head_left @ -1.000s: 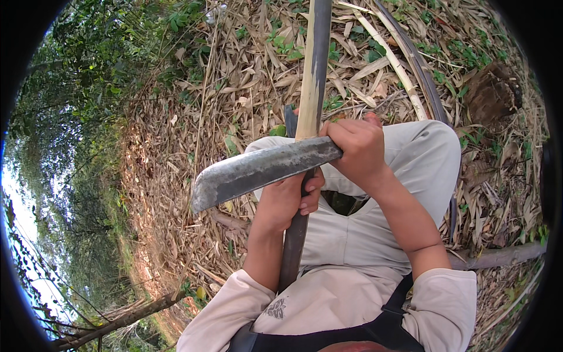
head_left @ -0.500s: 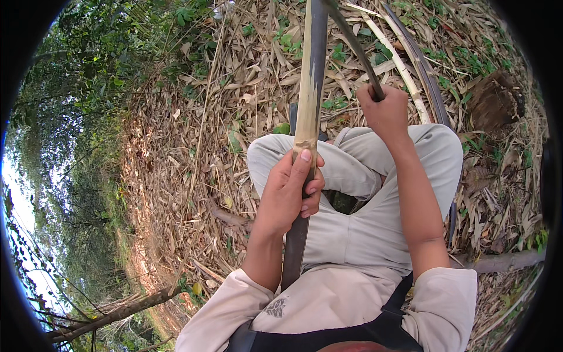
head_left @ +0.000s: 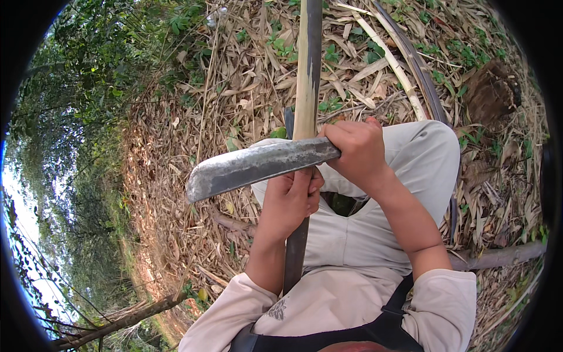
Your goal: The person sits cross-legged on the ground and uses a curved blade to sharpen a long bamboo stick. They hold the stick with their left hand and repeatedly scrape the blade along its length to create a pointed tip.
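Note:
A long dark pole, split bamboo by its look (head_left: 307, 88), runs upright through the middle of the view, its pale stripped side facing left. My left hand (head_left: 287, 202) is wrapped round it below the pale part, partly hidden by a blade. In my right hand (head_left: 358, 151) is the handle of a machete (head_left: 258, 167); the fist covers the handle. The broad, worn grey blade points left and lies across the pole just above my left thumb. Whether the edge touches the wood I cannot tell.
I sit cross-legged in pale trousers (head_left: 410, 146) on dry leaves (head_left: 176, 152). Cut strips (head_left: 419, 70) lie at the upper right, near a brown stump (head_left: 492, 94). A branch (head_left: 504, 257) lies at the right, another (head_left: 129, 317) at the lower left. Green bushes (head_left: 76, 105) stand at the left.
My right hand has come down and left, swinging the machete from above the pole to across it by my left hand. The left hand keeps its hold on the pole.

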Motion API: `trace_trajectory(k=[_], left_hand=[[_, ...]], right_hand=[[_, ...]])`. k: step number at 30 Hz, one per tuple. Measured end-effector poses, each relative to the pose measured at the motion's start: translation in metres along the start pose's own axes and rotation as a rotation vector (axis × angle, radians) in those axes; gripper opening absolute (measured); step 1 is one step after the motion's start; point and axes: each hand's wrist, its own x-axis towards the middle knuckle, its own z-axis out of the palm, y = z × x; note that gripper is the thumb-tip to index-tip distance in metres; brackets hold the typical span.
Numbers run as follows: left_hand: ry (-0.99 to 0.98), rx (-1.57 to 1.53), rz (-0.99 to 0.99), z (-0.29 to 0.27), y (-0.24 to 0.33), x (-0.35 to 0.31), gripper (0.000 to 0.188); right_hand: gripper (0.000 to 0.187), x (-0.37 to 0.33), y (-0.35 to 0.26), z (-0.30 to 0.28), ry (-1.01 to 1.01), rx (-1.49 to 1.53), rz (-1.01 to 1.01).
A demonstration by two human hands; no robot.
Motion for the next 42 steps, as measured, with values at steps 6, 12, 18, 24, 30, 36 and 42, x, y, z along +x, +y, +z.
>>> trace_trajectory(k=[6, 12, 18, 24, 30, 36, 42], left_hand=[[0.041, 0.074, 0.023, 0.006, 0.003, 0.002, 0.031], [-0.056, -0.044, 0.015, -0.005, 0.013, -0.019, 0.029], [0.017, -0.071, 0.002, -0.008, 0.015, 0.005, 0.032], [-0.082, -0.038, -0.043, -0.005, 0.008, 0.014, 0.032], [-0.015, 0.107, 0.007, 0.0, -0.005, 0.012, 0.032], [0.076, 0.176, -0.003, -0.005, -0.002, 0.006, 0.031], [0.035, 0.102, -0.075, -0.009, -0.006, 0.005, 0.03]], right_hand=[[0.017, -0.001, 0.025, 0.019, 0.109, -0.008, -0.002], [0.031, 0.033, 0.11, 0.0, 0.041, 0.107, 0.813], [0.024, 0.011, 0.047, 0.004, 0.113, 0.345, 0.575], [0.017, 0.004, 0.012, 0.006, 0.041, 0.036, 0.071], [0.016, 0.002, 0.023, 0.018, 0.137, -0.038, -0.023], [0.012, -0.004, 0.05, 0.031, 0.1, -0.104, 0.031], [0.01, -0.006, 0.06, 0.034, 0.09, -0.126, 0.019]])
